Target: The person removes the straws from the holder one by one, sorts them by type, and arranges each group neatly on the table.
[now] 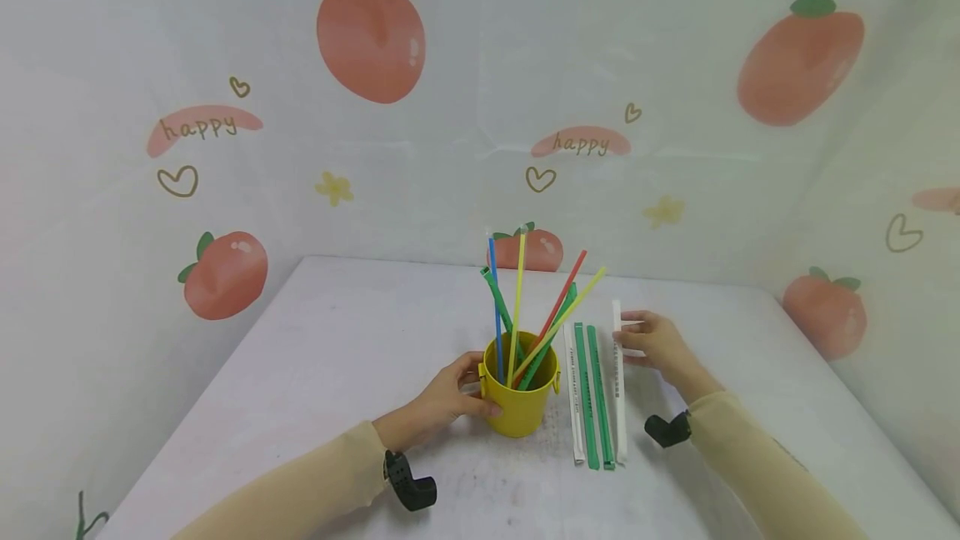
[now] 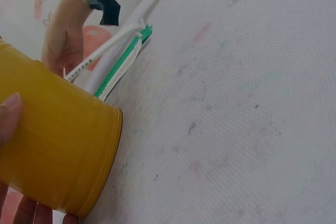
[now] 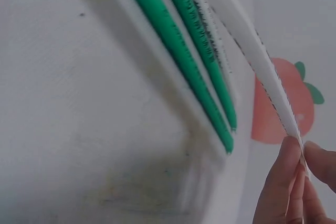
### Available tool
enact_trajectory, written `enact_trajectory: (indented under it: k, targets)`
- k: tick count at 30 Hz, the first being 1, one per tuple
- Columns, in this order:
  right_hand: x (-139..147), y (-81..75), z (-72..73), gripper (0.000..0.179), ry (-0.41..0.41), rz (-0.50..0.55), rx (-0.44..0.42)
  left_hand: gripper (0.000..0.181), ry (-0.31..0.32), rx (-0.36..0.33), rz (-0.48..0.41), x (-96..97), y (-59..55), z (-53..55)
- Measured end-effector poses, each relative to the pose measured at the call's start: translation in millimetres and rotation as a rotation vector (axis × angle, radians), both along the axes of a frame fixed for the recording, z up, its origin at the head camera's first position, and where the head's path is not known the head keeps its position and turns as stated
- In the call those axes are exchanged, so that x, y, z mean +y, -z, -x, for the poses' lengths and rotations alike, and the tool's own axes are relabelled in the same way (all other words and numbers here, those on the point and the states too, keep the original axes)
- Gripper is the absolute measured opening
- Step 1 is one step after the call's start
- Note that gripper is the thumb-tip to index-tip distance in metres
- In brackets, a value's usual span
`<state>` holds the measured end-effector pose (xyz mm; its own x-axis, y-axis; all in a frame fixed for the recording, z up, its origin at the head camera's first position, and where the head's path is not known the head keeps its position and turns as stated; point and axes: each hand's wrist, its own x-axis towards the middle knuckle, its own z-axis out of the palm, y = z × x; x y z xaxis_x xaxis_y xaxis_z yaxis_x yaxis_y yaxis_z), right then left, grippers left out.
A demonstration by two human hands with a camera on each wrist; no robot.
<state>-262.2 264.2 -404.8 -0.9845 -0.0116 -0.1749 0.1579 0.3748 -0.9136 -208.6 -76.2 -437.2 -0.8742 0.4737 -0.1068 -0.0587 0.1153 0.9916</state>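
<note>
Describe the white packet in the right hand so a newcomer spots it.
On the table stands a yellow bucket. To its right, the right hand pinches the white packet. Unlike the two green packets and other white packet lying left of it, it is held.

Both forearms reach in from the lower edge, angled toward each other, beige sleeves down near the wrists. Left forearm (image 1: 315, 473), bare left wrist (image 1: 393, 430), left hand (image 1: 446, 394) in a wide grip, left thumb (image 1: 480, 408) on near side, fingers partly hidden. Right forearm (image 1: 757, 448) slants inward; right hand (image 1: 660, 346) farther forward, turned leftward, thumb and fingertips pinched together in right-wrist view. Hands well apart.
</note>
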Motion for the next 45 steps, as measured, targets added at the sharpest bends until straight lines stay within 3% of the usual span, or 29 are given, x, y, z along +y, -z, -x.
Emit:
enact_trajectory:
  k: [25, 45]
  targets:
    - [-5, 22.6, 14.9, 0.056, 0.081, -0.136, -0.209, 0.070, -0.002, 0.009, 0.017, 0.1, 3.3, 1.6]
    - [-4, 26.8, 14.1, 0.048, 0.007, -0.077, -0.210, 0.071, 0.002, -0.002, 0.008, -1.1, 2.8, 1.1]
